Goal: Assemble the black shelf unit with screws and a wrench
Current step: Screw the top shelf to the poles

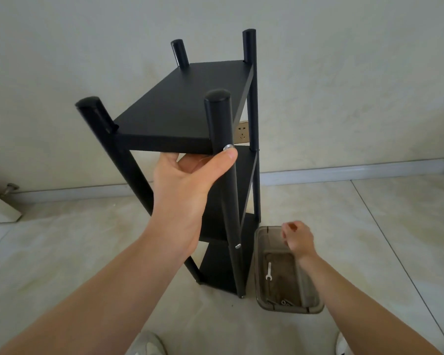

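Against the wall stands the tall black four-post shelf unit (190,111), rigid and probably light. Left hand (187,180) grips its front post by the silver screw (228,147); best hold. Right hand (297,238) hovers, fingers loosely curled, over the clear plastic bin (310,298) holding the small wrench (268,270).

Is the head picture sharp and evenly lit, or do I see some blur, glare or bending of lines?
Head view: soft, even light with faint shadows; the right hand over the plastic bin is slightly blurred; the wide lens splays the shelf unit posts; a small glint sits on the screw head by the left hand.
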